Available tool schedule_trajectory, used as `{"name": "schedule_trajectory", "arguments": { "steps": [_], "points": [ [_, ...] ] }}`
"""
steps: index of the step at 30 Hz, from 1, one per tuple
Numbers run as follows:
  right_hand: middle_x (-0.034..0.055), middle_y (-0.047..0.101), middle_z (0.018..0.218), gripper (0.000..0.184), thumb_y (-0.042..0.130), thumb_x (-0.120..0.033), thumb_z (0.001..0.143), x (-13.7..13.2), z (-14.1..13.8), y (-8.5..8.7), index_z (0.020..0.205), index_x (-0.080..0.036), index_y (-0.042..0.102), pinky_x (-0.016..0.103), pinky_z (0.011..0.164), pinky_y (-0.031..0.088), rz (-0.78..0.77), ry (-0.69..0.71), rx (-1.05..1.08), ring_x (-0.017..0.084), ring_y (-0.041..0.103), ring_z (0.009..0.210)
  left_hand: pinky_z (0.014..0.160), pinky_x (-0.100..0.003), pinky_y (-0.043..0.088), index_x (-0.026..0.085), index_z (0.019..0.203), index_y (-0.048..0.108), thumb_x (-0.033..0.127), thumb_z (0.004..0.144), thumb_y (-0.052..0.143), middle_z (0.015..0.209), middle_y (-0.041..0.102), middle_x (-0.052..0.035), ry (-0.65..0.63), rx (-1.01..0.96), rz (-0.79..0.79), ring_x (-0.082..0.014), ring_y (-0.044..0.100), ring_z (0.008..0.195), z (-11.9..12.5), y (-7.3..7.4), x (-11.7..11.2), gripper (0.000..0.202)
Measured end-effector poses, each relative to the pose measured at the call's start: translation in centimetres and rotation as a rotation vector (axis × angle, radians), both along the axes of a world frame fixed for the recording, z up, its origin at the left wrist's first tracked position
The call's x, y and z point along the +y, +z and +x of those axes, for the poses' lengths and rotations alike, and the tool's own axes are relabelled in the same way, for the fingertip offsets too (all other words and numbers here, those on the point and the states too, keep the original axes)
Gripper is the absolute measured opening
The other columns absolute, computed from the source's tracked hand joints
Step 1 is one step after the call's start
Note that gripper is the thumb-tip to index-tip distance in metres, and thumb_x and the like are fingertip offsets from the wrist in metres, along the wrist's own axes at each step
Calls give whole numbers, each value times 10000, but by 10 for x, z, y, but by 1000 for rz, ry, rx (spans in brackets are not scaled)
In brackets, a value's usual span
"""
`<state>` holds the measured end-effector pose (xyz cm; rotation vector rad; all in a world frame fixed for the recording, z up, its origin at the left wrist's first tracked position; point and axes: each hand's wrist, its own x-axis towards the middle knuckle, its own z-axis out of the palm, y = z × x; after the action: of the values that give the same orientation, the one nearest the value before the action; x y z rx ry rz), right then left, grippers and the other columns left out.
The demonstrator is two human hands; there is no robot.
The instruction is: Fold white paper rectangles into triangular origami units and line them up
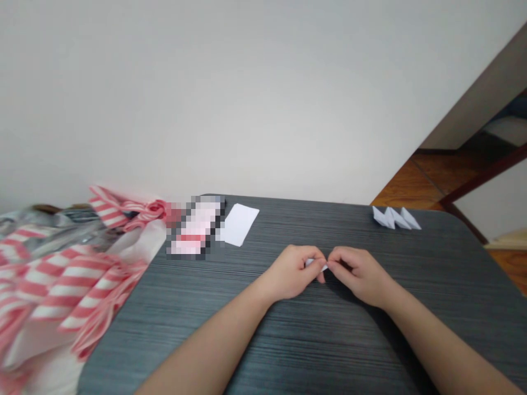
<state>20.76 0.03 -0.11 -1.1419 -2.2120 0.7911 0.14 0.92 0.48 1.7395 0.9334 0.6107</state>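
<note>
Over the middle of the dark table (263, 340), a small folded white paper (310, 262) is mostly hidden by my fingers. My left hand (291, 273) is closed around it, with thumb and fingers pinching the paper. From the other side, my right hand (360, 274) pinches the paper's right tip between thumb and forefinger. The two hands nearly touch at the fingertips. Farther back on the right stand several folded white paper pieces (396, 218) in a row, pointed like little boats. A stack of flat white paper sheets (242, 224) lies at the back left.
Beside the sheets, at the table's left edge, is a pixelated pink-and-black flat object (196, 226). Red-and-white striped cloth (68, 280) is heaped left of the table. A pale wall (263, 99) rises behind, and wooden floor (428, 178) shows at right.
</note>
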Motion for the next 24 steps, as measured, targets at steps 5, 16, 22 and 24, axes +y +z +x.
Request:
{"name": "schedule_trajectory", "arguments": {
  "steps": [5, 16, 22, 24],
  "points": [
    [6, 625, 685, 203, 522, -224, 936, 0, 2, -1, 749, -195, 594, 252, 602, 414, 5, -80, 25, 144, 567, 624, 550, -208, 384, 165, 940, 616, 320, 933, 513, 752, 706, -14, 72, -88, -98, -93, 527, 544, 3, -5, 0, 186],
    [-4, 600, 675, 224, 506, -216, 945, 0, 0, 0, 735, -187, 578, 249, 611, 409, -28, -2, -5, 135, 552, 624, 588, -203, 390, 168, 782, 601, 284, 916, 531, 695, 680, 0, 26, -38, -35, -102, 552, 608, 1, -4, 0, 191],
    [-18, 578, 643, 241, 518, -234, 944, -1, 0, 3, 720, -184, 588, 239, 584, 392, -55, -73, 51, 127, 522, 598, 532, -204, 404, 174, 908, 557, 334, 915, 543, 709, 659, 11, 100, -164, -186, -90, 505, 529, 4, -3, 1, 160],
    [-26, 559, 624, 243, 520, -221, 939, -2, 0, 4, 707, -182, 580, 234, 572, 381, -70, -82, 70, 121, 509, 582, 541, -202, 402, 163, 822, 576, 327, 922, 530, 717, 663, 0, 89, -141, -174, -84, 502, 536, 4, -2, 2, 197]
  ]
}}
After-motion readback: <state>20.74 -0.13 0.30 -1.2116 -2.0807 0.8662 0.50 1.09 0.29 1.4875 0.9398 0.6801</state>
